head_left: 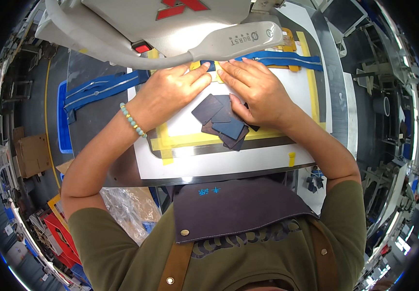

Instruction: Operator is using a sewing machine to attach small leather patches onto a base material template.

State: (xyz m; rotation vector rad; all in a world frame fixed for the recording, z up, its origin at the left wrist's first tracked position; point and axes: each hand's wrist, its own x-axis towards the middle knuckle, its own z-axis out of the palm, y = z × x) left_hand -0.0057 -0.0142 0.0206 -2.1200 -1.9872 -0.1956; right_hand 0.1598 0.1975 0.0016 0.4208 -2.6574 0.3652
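A long blue zipper strip (95,88) with silver teeth runs crosswise under the head of a large grey machine (204,12), coming out again at the right. My left hand (175,89), with a beaded bracelet at its wrist, lies over the strip; its thumb and index finger are closed together on the strip beside the yellow guide plate (220,76). From the other side my right hand (255,89) rests palm down, fingers stretched out onto the plate and the strip's edge. Its thumb is apart, touching a loose pile of dark blue and brown square patches (229,128). The lamp hides the needle area.
A grey lamp (238,41) on a bendable neck hangs just above my fingers. Yellow tape (263,133) frames the white work sheet (195,167). A blue bin (64,116) stands at the table's left edge; a cardboard box (34,154) sits on the floor farther left.
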